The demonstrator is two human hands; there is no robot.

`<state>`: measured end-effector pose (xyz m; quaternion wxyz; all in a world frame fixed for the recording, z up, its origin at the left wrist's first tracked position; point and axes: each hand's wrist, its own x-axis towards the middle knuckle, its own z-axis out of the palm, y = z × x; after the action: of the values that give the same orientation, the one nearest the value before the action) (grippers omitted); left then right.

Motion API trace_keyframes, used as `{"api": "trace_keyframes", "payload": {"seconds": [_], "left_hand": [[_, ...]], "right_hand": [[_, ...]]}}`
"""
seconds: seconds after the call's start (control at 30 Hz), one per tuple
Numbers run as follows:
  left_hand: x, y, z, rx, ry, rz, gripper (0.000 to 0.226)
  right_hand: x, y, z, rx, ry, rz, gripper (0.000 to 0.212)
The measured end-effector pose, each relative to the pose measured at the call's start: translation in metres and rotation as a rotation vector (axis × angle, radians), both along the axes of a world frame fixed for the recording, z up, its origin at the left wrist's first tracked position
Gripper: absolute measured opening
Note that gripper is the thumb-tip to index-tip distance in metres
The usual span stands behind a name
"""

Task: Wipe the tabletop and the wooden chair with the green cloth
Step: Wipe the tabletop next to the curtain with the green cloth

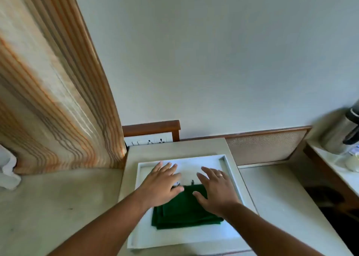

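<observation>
A folded dark green cloth lies on a white framed panel that rests flat on a small beige tabletop. My left hand hovers flat over the cloth's far left corner with fingers spread. Over the cloth's far right side is my right hand, fingers apart, a ring on one finger. Neither hand grips anything. The wooden chair shows only as a brown top rail behind the table, against the wall.
A striped orange and beige curtain hangs at the left. A white towel sits at the far left edge. A metal kettle stands on a counter at the right. A woven panel runs along the wall.
</observation>
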<state>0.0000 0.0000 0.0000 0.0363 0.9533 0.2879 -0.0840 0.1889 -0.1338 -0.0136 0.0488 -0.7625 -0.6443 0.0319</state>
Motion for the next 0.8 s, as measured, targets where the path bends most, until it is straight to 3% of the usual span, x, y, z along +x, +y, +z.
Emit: {"api": "trace_keyframes", "payload": {"seconds": [0.1,0.23,0.33,0.53,0.7,0.8], "left_hand": [[-0.015,-0.007,-0.016,-0.005,0.074,-0.039,0.071],[-0.019,0.004,-0.014,-0.114,0.035,0.081,0.054],[-0.021,0.013,-0.003,-0.275,-0.034,0.120,0.041],[-0.051,0.011,0.018,-0.716,-0.658,0.491,0.031],[-0.100,0.000,0.020,-1.169,-1.350,0.973,0.017],[-0.135,0.005,0.020,-1.256,-1.512,1.085,0.032]], "right_hand": [[0.010,-0.016,-0.017,-0.094,0.060,-0.045,0.071],[0.026,-0.006,-0.012,-0.201,0.106,-0.044,0.055],[0.035,0.007,-0.005,-0.350,0.426,-0.121,0.041],[0.046,0.028,0.013,-0.350,1.207,-0.160,0.024],[-0.013,0.061,0.035,-0.234,1.826,-0.089,0.043],[-0.067,0.087,0.043,-0.236,2.045,-0.057,0.048]]}}
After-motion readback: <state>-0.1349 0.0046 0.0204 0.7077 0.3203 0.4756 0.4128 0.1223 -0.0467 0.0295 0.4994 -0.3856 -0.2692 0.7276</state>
